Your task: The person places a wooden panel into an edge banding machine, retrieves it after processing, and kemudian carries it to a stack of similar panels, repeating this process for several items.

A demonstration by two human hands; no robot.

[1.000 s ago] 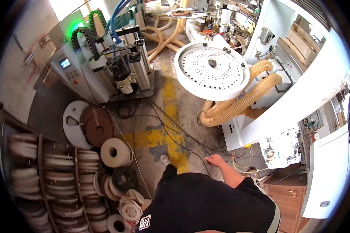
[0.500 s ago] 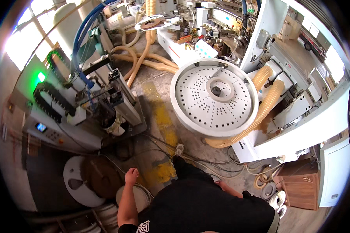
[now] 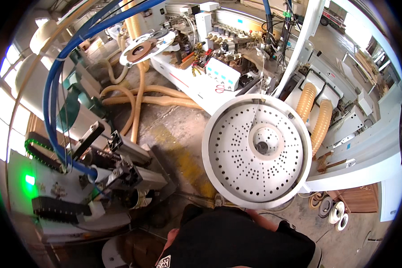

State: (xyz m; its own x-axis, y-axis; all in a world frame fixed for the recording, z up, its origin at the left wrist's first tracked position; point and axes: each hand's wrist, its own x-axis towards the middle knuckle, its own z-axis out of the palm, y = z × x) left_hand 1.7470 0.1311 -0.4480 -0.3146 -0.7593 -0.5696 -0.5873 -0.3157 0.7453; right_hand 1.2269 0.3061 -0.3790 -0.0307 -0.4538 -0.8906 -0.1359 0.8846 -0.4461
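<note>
My left hand hangs low beside my black shirt, partly covered by my body, so its fingers do not show clearly. My right hand is by my right side, just below the near rim of a large round white tray; the fingers are hidden. The tray's floor is full of small holes, with a raised ring and a dark knob in its middle. No object shows in either hand.
A machine with a green lamp and black cable chains stands left. Beyond the tray are a long white machine, red-handled scissors, a reel and tan hoses. Band rolls lie by a brown cabinet.
I have stepped forward, so the white tray is nearer and its rim now overlaps my front. My left hand has dropped from its raised place out to the side toward my body.
</note>
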